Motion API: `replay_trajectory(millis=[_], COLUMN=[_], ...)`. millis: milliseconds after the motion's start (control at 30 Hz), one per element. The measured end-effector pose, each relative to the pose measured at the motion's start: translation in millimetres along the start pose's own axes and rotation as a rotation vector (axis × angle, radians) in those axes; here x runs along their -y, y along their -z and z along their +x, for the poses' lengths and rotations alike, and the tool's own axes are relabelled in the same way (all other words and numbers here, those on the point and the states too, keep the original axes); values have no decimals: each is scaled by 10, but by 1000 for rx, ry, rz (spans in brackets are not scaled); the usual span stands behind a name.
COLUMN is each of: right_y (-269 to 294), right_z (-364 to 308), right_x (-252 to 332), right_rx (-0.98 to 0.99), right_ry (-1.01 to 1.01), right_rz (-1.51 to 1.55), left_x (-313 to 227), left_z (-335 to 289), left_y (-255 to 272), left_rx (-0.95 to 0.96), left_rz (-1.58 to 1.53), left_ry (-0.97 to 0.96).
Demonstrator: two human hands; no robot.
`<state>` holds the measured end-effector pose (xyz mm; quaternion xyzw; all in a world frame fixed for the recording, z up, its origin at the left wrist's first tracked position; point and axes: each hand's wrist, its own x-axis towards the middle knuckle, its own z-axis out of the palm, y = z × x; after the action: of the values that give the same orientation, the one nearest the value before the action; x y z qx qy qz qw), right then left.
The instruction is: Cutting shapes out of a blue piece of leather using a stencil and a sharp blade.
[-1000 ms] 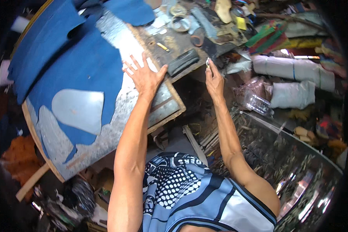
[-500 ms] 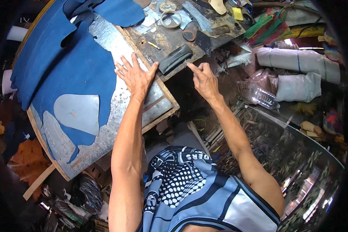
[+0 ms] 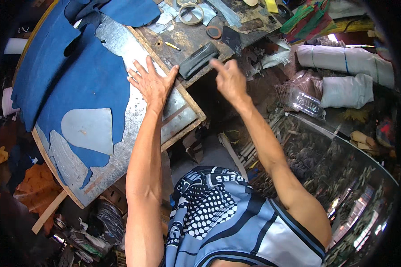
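Observation:
My left hand (image 3: 152, 85) lies flat with spread fingers on a metal-topped board (image 3: 176, 129). Its thumb tip reaches the near end of a dark oblong block (image 3: 198, 61), which looks wrapped in black sheet. At the block's other end is my right hand (image 3: 231, 80), slightly blurred, fingers curled and index finger pointing along the block. Whatever it may be gripping is too small to make out. Left of my left hand a large blue leather hide (image 3: 82, 84) covers much of the board. On it rest a grey rounded template (image 3: 89, 129) and a long grey piece (image 3: 67, 153).
A worn wooden bench (image 3: 165, 55) adjoins the board, carrying a yellow pencil-like stick (image 3: 172, 46), a tape roll (image 3: 191, 14) and scraps. Wrapped white rolls (image 3: 343, 58) and a clear plastic bottle (image 3: 306, 102) lie to the right. Brown leather (image 3: 35, 189) sits low on the left.
My right hand has shifted slightly up and left, its index finger now over the block's right end. The left hand stays spread on the board; the whole view has shifted a little.

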<state>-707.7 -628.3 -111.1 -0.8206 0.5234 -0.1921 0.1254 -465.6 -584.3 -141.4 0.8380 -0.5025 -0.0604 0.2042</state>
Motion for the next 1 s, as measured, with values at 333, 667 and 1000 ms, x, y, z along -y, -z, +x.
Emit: replay_trajectory(millis=[333, 667, 1000], right_y=[-122, -79, -89], right_z=[-235, -18, -33], right_x=[179, -61, -18], right_rx=[79, -15, -2], right_ry=[115, -6, -3], right_rz=[34, -1, 14], left_x=[27, 15, 11], left_z=[-19, -7, -11], left_y=[-35, -33, -37], left_rx=[-8, -3, 5], left_rz=[-11, 6, -6], left_ry=[0, 7, 10])
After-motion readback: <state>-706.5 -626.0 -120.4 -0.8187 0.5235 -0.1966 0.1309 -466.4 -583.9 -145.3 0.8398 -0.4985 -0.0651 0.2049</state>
